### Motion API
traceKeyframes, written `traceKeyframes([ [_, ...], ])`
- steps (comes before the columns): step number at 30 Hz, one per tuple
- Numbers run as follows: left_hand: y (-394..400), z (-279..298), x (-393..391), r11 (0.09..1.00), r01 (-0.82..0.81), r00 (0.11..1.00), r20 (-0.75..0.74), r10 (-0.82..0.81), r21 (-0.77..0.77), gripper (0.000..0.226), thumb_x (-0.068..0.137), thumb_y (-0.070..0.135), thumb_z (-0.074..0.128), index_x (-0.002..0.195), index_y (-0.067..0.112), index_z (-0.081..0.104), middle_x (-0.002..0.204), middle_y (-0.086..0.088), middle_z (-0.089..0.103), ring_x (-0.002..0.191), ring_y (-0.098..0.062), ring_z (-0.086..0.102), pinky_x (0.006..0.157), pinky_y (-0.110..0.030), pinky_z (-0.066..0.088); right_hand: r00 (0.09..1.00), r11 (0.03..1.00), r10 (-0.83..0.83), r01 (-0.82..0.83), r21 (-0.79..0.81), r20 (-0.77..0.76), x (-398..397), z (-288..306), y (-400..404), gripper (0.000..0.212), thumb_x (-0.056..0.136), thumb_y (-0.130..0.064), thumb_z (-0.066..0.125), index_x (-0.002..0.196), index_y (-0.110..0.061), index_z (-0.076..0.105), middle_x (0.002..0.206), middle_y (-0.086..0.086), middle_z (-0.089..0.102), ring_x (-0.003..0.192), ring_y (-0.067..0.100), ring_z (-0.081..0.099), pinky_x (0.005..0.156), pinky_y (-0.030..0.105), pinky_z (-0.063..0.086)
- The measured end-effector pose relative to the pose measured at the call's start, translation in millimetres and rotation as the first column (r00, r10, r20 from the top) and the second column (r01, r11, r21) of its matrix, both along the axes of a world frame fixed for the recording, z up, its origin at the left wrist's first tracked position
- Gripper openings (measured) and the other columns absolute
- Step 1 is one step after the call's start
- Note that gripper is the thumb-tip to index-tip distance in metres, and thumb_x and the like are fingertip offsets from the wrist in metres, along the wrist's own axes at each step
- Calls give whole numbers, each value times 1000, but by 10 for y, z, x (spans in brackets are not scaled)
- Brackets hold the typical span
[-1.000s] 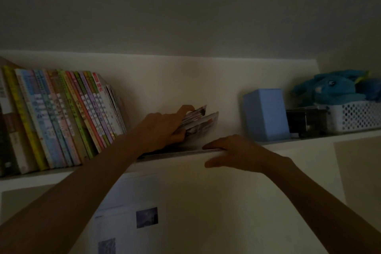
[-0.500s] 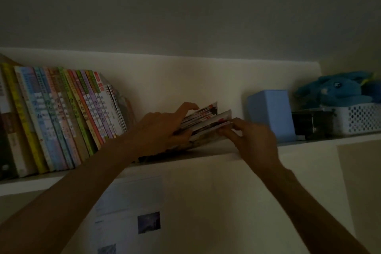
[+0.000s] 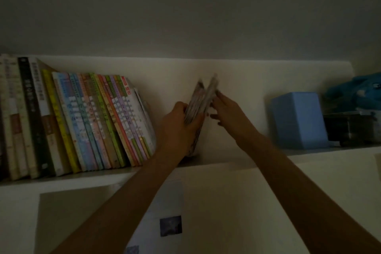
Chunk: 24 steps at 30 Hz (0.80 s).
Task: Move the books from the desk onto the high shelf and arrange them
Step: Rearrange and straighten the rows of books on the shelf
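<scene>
A: Far left on the high shelf (image 3: 206, 163): a leaning row of books (image 3: 86, 121), tilted leftward, spines out.

B: Then a gap. Next, the left hand (image 3: 177, 123) wrapped round a thin bundle of books (image 3: 201, 107), nearly upright, base on the shelf, top fanning open.

A: And the right hand (image 3: 226, 107)?

B: Fingers laid fairly straight against the bundle's right face, steadying rather than clasping. Blurred, so hard to be sure.

A: Farther right: a blue box (image 3: 299, 119), a dark object, a blue plush toy (image 3: 358, 93) at the edge.

B: Risks, probably: floppy covers splaying, so the bundle could slump into the gap once released. Could also slide off the shelf's front edge if the base sits too far forward.

A: Cause?

B: No support on either side yet. Safer pushed left against the row before letting go.
</scene>
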<state>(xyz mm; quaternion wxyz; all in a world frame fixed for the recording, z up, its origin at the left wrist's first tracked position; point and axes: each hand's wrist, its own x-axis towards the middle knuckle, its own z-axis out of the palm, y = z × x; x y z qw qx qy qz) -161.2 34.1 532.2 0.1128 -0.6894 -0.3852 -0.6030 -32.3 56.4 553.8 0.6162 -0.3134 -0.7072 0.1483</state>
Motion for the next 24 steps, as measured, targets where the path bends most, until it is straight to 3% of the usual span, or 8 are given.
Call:
traceKeyframes([
  [3, -78, 39, -86, 1000, -11, 983, 185, 13, -9, 26, 94, 29, 52, 109, 7, 50, 89, 2, 54, 78, -10, 54, 61, -13, 40, 977, 990, 136, -131, -45, 164, -311, 253, -89, 60, 95, -55, 33, 148, -38, 8, 155, -2, 24, 132, 25, 40, 106, 37, 36],
  [6, -177, -50, -282, 958, -288, 957, 33, 288, -14, 53, 92, 26, 56, 135, 1, 38, 139, -13, 35, 119, -24, 45, 96, -21, 35, 924, 966, 213, -149, -213, 317, -532, 173, -105, 58, 92, -59, 34, 144, -33, 29, 142, -2, 43, 102, 18, 57, 81, 29, 47],
  [8, -264, -193, -444, 849, -501, 857, -38, 513, 168, 64, 82, 26, 70, 134, 0, 42, 141, -17, 34, 115, -28, 49, 93, -30, 44, 909, 964, 237, -178, -195, 344, -584, 6, -84, 56, 92, -61, 29, 133, -27, 45, 128, -2, 54, 89, 6, 56, 75, 21, 46],
  [12, -282, -394, -800, 761, -550, 809, -7, 588, 345, 65, 71, 42, 75, 120, 5, 56, 123, -19, 53, 109, -32, 50, 86, -39, 42, 896, 970, 239, -239, -46, 375, -455, -195, -73, 67, 78, -66, 40, 135, -30, 42, 136, -12, 48, 116, 1, 50, 103, 29, 42],
  [16, -262, -273, -917, 846, -497, 808, -253, 533, 195, 90, 79, 63, 44, 148, 12, 17, 155, -10, 18, 140, -21, 20, 115, -40, 19, 804, 982, 136, -189, 31, 579, -456, -263, -80, 67, 87, -39, 56, 138, -42, 13, 115, -35, 33, 85, -23, 44, 72, -10, 32],
  [18, -238, -207, -916, 813, -558, 750, -318, 580, 167, 92, 80, 63, 44, 149, 17, 5, 157, -3, 7, 143, -17, 12, 115, -37, 13, 801, 989, 58, -129, 76, 596, -462, -246, -12, 75, 89, -33, 57, 144, -35, 7, 120, -28, 29, 101, -16, 37, 68, -13, 25],
  [21, -195, -210, -926, 801, -575, 753, -276, 597, 167, 92, 79, 65, 45, 150, 19, 9, 156, -3, 13, 141, -21, 17, 113, -41, 18, 810, 999, 48, -54, -8, 585, -470, -161, 74, 95, 74, -54, 62, 147, -35, 4, 147, -11, 29, 133, 10, 33, 99, 9, 30],
  [24, -198, -227, -951, 878, -450, 837, -268, 478, 162, 87, 80, 55, 57, 148, 14, 19, 154, -6, 20, 140, -23, 21, 113, -37, 18, 784, 997, -59, 77, -2, 618, -447, -166, 105, 109, 57, -72, 53, 149, -35, 7, 150, -3, 33, 130, 17, 41, 105, 34, 37],
])
